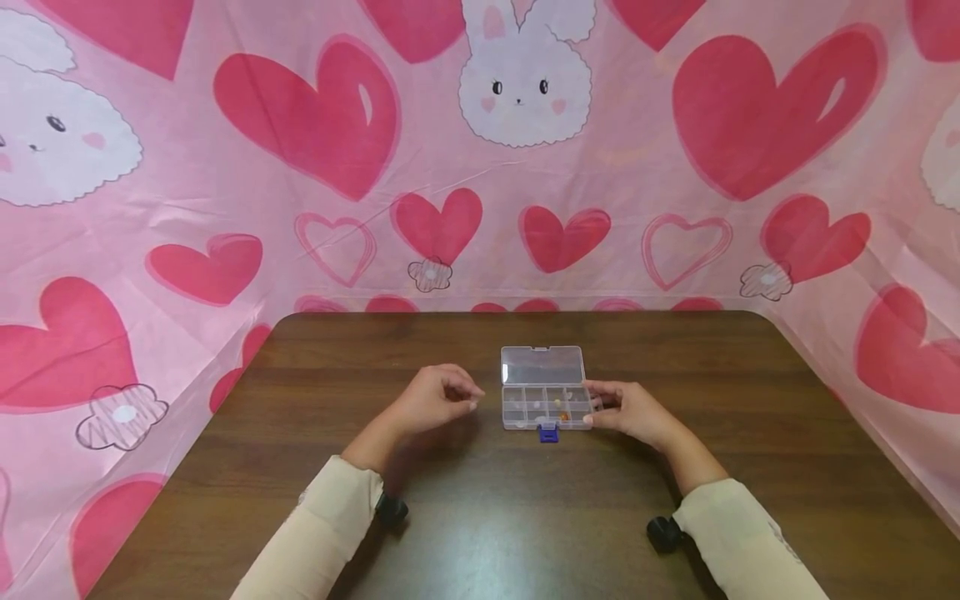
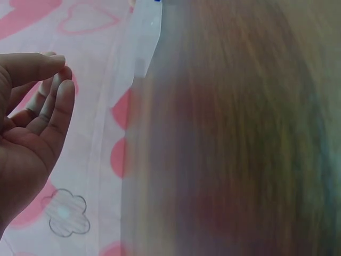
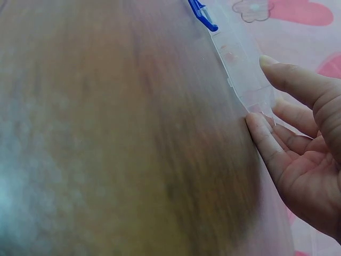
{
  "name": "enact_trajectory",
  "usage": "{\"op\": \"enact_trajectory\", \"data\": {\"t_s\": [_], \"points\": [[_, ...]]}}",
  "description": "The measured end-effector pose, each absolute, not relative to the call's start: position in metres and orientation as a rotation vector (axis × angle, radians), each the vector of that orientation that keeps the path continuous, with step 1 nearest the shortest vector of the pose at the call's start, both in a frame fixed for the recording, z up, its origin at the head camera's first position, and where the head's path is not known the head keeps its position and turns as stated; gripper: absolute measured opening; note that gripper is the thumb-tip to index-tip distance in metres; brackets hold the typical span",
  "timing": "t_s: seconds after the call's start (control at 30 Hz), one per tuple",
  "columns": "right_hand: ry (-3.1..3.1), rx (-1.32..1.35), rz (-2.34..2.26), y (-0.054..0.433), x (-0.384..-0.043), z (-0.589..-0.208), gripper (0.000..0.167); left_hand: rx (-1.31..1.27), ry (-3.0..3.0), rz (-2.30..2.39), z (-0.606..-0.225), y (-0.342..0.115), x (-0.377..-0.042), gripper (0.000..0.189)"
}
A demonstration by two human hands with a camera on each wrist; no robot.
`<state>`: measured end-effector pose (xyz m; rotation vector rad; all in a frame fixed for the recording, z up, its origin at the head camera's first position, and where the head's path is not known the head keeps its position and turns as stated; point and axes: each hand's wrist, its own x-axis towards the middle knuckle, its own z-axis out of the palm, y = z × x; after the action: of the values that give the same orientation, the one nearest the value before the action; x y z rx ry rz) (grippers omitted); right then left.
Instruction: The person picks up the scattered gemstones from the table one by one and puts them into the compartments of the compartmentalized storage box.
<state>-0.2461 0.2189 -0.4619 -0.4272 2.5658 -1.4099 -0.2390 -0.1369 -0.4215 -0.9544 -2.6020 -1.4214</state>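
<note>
On the table lies a clear plastic compartment box [image 1: 513, 416] with its lid [image 1: 542, 367] raised at the back and a blue latch [image 1: 549, 434] at the front. Several small pieces, one of them orange [image 1: 565, 417], sit in its compartments. My right hand [image 1: 630, 412] holds the box's right end, its fingertips at the front and back corners. To the left of the box, apart from it, my left hand [image 1: 437, 398] hovers with loosely bent fingers. No object shows between the left thumb and fingers [image 2: 64, 101] in the left wrist view.
The brown wooden table [image 1: 480, 517] reaches back to a pink cloth [image 1: 450, 167] printed with hearts and rabbits. That cloth also hangs along both sides. Black wrist mounts [image 1: 392, 510] sit at the sleeve cuffs.
</note>
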Motion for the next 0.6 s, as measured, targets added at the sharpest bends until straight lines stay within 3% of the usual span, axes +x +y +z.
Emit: {"op": "enact_trajectory", "data": {"t_s": [0.6], "points": [[2.571, -0.42, -1.383, 0.22, -0.246, -0.461, 0.069, -1.08, -2.562, -1.39, -0.427, -0.1, -0.244, 0.014]]}}
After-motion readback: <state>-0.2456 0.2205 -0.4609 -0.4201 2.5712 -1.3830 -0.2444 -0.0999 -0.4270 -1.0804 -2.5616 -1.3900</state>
